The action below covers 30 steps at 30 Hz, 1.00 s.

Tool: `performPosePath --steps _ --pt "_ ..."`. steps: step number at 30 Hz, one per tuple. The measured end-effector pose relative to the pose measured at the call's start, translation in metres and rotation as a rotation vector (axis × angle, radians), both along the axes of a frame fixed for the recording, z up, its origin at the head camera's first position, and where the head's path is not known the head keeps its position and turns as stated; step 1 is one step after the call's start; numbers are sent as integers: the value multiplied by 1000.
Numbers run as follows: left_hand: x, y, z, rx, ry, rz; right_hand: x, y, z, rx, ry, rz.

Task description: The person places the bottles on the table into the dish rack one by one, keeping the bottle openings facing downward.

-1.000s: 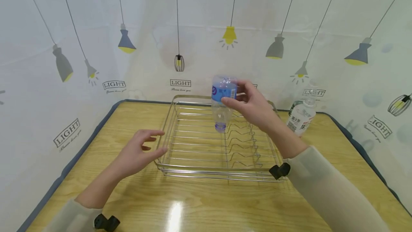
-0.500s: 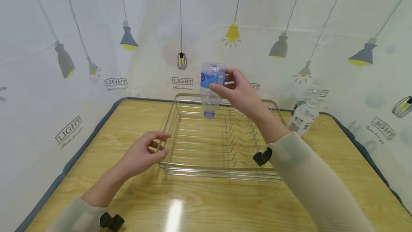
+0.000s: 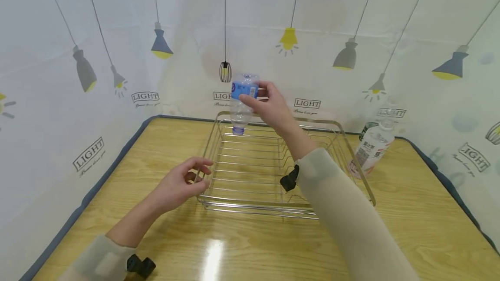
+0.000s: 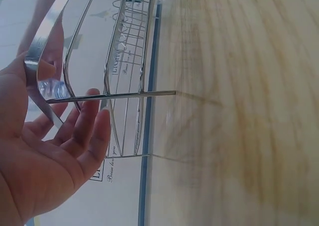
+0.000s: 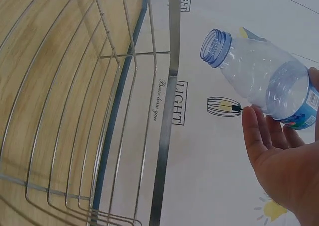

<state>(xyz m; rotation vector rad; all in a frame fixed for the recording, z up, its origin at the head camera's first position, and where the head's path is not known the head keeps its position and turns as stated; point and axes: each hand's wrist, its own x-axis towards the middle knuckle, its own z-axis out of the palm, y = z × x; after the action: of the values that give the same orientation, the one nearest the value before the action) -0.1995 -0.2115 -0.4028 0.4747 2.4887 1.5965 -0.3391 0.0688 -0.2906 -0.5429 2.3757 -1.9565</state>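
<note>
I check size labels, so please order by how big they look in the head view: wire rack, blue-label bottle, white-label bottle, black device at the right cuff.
1. Wire rack
2. Blue-label bottle and white-label bottle: they look alike, so I leave them unranked
3. Black device

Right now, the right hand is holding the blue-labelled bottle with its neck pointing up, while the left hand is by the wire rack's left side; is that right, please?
Not quite: the blue-labelled bottle has its neck pointing down, not up, as the head view shows. The right hand does hold it, and the left hand is by the wire rack's left side.
</note>
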Motion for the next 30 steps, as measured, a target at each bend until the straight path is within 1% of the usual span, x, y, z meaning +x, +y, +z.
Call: performPosePath --steps 4,9,14,18,23,26,30 --pt "-1 2 2 13 -9 -6 -10 -9 -7 -24 -20 -15" --pt "-1 5 4 33 -6 -12 -20 -20 -14 -15 -37 -30" --pt "-1 8 3 44 -12 -9 -29 -27 -25 -29 -61 -47" --pt "0 8 2 42 -27 0 -34 -28 -39 -1 -89 -49" --pt "1 6 0 41 -31 3 -37 -29 -56 63 -121 -35" --pt "2 4 -1 36 -32 11 -37 -33 -62 107 -140 -22" --pt "3 2 0 33 -37 17 -37 -37 -68 125 -166 -8"
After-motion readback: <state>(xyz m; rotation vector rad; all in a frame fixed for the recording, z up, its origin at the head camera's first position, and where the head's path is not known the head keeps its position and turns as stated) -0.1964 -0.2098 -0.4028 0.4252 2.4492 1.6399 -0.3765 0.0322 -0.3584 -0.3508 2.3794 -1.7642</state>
